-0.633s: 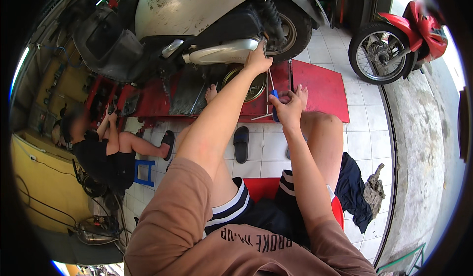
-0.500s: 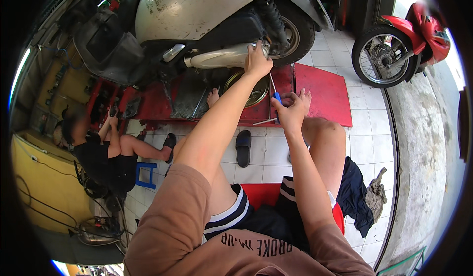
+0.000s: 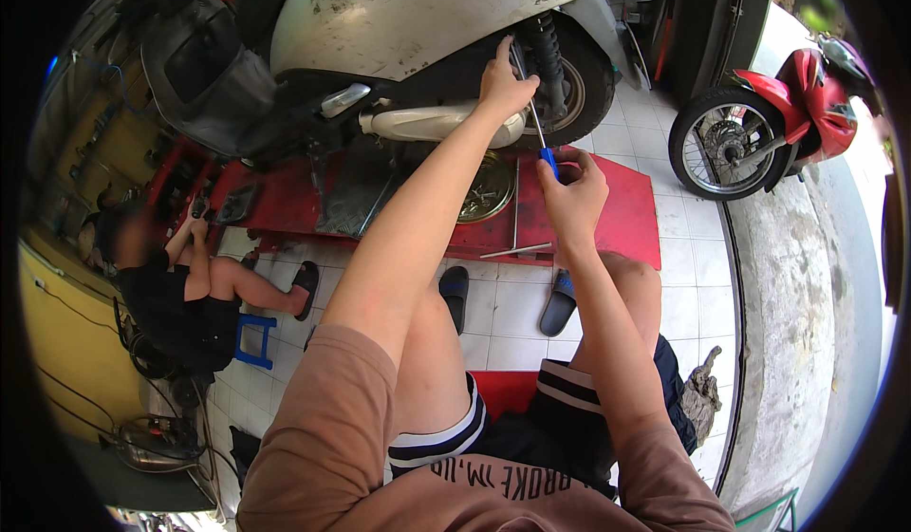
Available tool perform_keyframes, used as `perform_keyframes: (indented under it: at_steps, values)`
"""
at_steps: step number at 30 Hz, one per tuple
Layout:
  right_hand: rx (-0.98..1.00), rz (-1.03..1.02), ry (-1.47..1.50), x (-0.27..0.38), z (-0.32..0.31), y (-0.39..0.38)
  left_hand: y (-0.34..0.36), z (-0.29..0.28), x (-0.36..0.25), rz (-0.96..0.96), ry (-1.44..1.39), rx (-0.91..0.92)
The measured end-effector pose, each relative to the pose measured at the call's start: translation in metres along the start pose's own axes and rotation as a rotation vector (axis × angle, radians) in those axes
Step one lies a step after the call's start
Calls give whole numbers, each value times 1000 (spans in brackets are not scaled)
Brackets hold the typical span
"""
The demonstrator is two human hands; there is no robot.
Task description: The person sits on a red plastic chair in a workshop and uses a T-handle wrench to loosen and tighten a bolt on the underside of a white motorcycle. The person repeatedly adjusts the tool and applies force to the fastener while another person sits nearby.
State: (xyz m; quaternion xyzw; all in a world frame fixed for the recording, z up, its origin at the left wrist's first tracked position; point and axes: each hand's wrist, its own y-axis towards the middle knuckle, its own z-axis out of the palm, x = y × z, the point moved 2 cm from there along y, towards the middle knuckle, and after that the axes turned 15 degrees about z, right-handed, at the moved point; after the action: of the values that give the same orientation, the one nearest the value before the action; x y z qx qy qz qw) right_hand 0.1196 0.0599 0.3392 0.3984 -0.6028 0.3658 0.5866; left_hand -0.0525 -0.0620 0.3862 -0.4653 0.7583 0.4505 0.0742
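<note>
My right hand (image 3: 579, 190) is closed round the blue handle of a screwdriver (image 3: 548, 160). Its metal shaft slants up and slightly left, toward the rear of a worn silver scooter (image 3: 399, 19). My left hand (image 3: 506, 86) is spread against the scooter beside the rear shock absorber (image 3: 545, 43), index finger stretched up and thumb out near the shaft. A dark grey edge shows between finger and thumb; what it belongs to is unclear. The screwdriver's tip is hidden near my left hand. Just below my left hand lies the silver exhaust (image 3: 418, 122).
The scooter stands over a red platform (image 3: 622, 205). On it are a round gold-coloured tray (image 3: 495, 190) with small parts and a T-handle wrench (image 3: 516, 224). Slippers (image 3: 558, 306) lie on the tiles. A co-worker (image 3: 180, 276) sits at left; a red motorcycle (image 3: 750, 124) stands right.
My left hand has moved up from the exhaust's end to beside the shock absorber. My right hand has raised the screwdriver toward it. The view has shifted slightly.
</note>
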Motion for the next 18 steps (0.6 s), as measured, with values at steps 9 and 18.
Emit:
perform_keyframes:
  at_steps: [9, 18]
  values:
    - [-11, 81, -40, 2, 16, 6, 5, 5, 7, -162, -133, 148]
    - [27, 105, 64, -11, 21, 7, 4, 9, 12, -81, -22, 139]
